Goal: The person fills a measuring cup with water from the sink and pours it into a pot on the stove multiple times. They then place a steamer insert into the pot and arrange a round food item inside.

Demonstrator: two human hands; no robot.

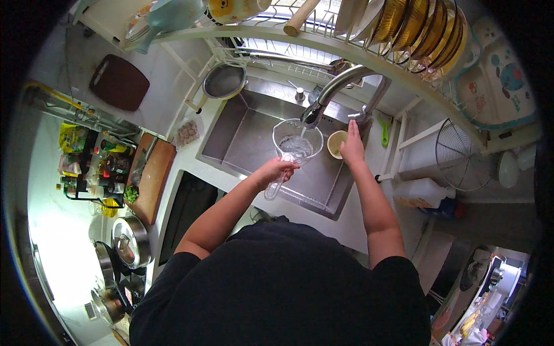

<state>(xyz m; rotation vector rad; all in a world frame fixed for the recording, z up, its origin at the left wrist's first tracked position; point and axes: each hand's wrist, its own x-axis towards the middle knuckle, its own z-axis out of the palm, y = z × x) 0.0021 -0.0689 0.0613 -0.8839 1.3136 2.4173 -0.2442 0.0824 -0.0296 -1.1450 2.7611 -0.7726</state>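
My left hand (277,171) grips the handle of a clear plastic water scoop (297,140), held over the sink. Water runs from the curved metal faucet (315,111) into the scoop, and some has gathered inside. My right hand (352,149) is raised with its fingers straight, their tips at the faucet's lever (355,116); whether they touch it is hard to tell. Beside that hand, partly behind it, is a small pale yellow bowl (336,145). Below lies the stainless steel sink (255,145).
Overhead, a dish rack (259,31) with bowls and plates curves across. A round pan (224,81) stands by the sink's back left corner. Further left are a bag of brown food (187,133) and a wooden cutting board (158,177) bearing a knife (145,155). A green peeler (384,129) lies right.
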